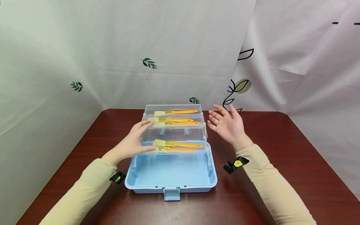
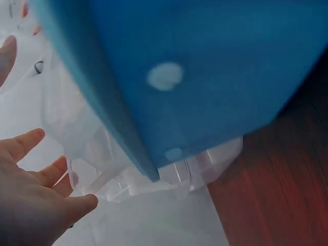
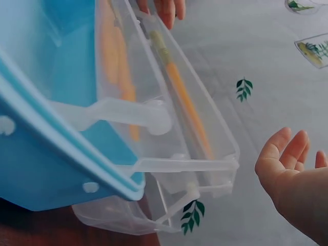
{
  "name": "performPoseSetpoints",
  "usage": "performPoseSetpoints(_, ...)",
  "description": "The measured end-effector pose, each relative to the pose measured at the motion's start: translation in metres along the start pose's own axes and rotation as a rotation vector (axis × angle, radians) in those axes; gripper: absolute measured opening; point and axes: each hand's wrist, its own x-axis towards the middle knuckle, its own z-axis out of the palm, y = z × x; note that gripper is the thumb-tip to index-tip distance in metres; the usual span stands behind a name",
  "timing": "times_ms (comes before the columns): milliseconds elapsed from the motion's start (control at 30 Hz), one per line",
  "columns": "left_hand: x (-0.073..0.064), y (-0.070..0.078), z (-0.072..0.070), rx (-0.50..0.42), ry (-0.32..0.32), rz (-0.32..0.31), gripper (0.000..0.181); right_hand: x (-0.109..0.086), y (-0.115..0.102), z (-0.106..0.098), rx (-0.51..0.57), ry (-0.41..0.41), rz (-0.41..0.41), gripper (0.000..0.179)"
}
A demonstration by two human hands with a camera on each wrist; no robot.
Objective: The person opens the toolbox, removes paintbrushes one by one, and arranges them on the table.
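Unclenched, both my hands: left hand (image 1: 132, 141), fingers spread at the left end of three clear trays (image 1: 172, 135); right hand (image 1: 229, 126) off their right end; yellow wrist label (image 1: 237, 163), too small to read; five paintbrushes (image 1: 185, 144) across the trays; blue box (image 1: 171, 168) below, front latch (image 1: 172, 194) toward me, on dark-red table (image 1: 230, 203).

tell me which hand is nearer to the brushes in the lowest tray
Left. The left hand is by the bristles of those brushes; the right hand is apart, off past their handles.
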Motion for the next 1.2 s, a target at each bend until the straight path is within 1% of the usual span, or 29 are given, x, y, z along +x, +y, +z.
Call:
performPoseSetpoints(167,-0.005,-0.003,0.003,0.111,-0.007,0.033,0.092,0.004,-0.004,0.007,-0.040,-0.007,0.001,0.047)
performPoseSetpoints(333,-0.010,-0.005,0.002,0.179,0.016,0.071,0.091,0.009,-0.009,0.013,-0.083,-0.013,0.001,0.047)
performPoseSetpoints(433,-0.011,-0.006,0.003,0.229,0.036,0.109,0.090,0.014,-0.013,0.019,-0.119,-0.019,-0.002,0.047)
performPoseSetpoints(600,-0.011,-0.009,0.003,0.339,0.058,0.193,0.086,0.027,-0.024,0.031,-0.197,-0.045,-0.021,0.049)
performPoseSetpoints(733,-0.010,-0.009,0.002,0.389,0.058,0.258,0.082,0.040,-0.033,0.040,-0.311,-0.051,-0.038,0.047)
performPoseSetpoints(800,-0.009,-0.009,0.002,0.410,0.055,0.279,0.081,0.047,-0.036,0.045,-0.385,-0.038,-0.041,0.045)
performPoseSetpoints(900,-0.007,-0.008,0.000,0.440,0.050,0.279,0.083,0.059,-0.038,0.050,-0.514,-0.016,-0.037,0.043)
performPoseSetpoints(1033,-0.005,-0.005,-0.002,0.476,0.030,0.257,0.088,0.072,-0.039,0.056,-0.703,0.001,-0.024,0.043)
performPoseSetpoints(1200,-0.002,0.000,-0.003,0.506,0.020,0.243,0.091,0.085,-0.039,0.062,-0.888,-0.008,0.021,0.049)
